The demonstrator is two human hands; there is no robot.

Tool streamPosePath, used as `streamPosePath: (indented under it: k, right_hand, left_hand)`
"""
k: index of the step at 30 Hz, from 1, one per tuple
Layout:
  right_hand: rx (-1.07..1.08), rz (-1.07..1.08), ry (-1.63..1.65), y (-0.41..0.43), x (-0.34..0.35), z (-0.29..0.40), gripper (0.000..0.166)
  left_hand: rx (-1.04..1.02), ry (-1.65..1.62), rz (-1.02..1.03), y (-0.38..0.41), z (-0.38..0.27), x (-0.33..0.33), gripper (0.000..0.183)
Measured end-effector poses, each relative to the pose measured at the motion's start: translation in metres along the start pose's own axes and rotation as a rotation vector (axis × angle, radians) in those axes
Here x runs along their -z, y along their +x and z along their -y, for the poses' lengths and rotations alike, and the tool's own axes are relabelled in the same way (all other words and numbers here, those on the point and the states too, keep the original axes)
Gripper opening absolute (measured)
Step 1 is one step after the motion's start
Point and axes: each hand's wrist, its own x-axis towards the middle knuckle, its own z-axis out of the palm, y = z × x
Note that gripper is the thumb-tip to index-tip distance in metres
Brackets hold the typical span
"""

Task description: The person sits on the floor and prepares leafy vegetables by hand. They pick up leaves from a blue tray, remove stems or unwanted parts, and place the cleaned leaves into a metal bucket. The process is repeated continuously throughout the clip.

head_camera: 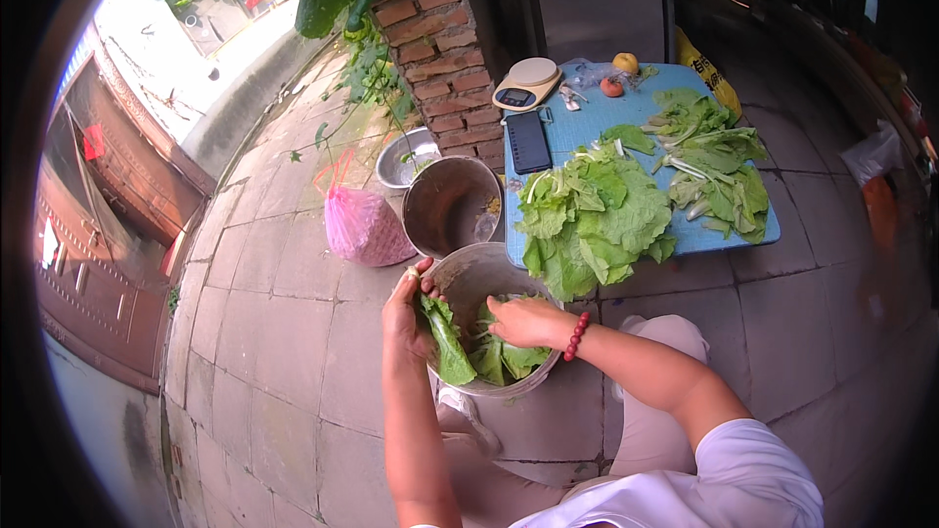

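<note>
My left hand (407, 308) is closed around the stalk end of a leafy green (447, 345), whose leaf hangs over the near left side of a round bucket (469, 271). Inside the bucket lie more green leaves (506, 363). My right hand (517, 320), with a red bead bracelet (576, 336) at the wrist, reaches over them; its fingertips are partly hidden, and whether they grip a leaf I cannot tell. A large pile of leafy greens (594, 213) overhangs the near edge of the blue table (572, 132), and a smaller pile (715, 161) lies at its right.
A second bucket (447, 213), a metal basin (403, 161) and a pink plastic bag (363, 227) stand on the paving beyond the first bucket. The table also bears a kitchen scale (530, 81), a phone (528, 143) and a tomato (611, 86). A brick pillar (440, 44) rises behind.
</note>
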Motion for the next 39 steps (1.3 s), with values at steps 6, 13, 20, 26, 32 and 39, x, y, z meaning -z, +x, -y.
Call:
streamPosePath:
  k: [6,13,20,26,32,39]
  right_hand:
    - [0.161,0.209,-0.173,-0.012,-0.008,-0.012,0.038]
    - [0.365,0.002,-0.255,-0.026,-0.024,-0.014,0.028]
    - [0.361,0.147,-0.163,-0.027,-0.015,-0.015,0.023]
    - [0.452,0.207,0.151,-0.097,0.091,-0.022,0.032]
    - [0.482,-0.140,0.720,-0.157,0.172,-0.110,0.022]
    - [-0.313,-1.035,-0.239,-0.130,0.185,-0.259,0.019]
  left_hand:
    - [0.036,0.357,0.071,0.065,-0.013,-0.108,0.032]
    - [-0.025,1.040,0.154,0.190,0.034,-0.180,0.015]
    - [0.199,1.183,0.342,0.226,0.094,-0.151,0.042]
    - [0.029,1.146,0.174,0.198,0.077,-0.182,0.059]
    - [0.077,0.829,0.152,0.196,0.052,-0.155,0.050]
    - [-0.066,0.698,0.082,0.142,0.048,-0.156,0.038]
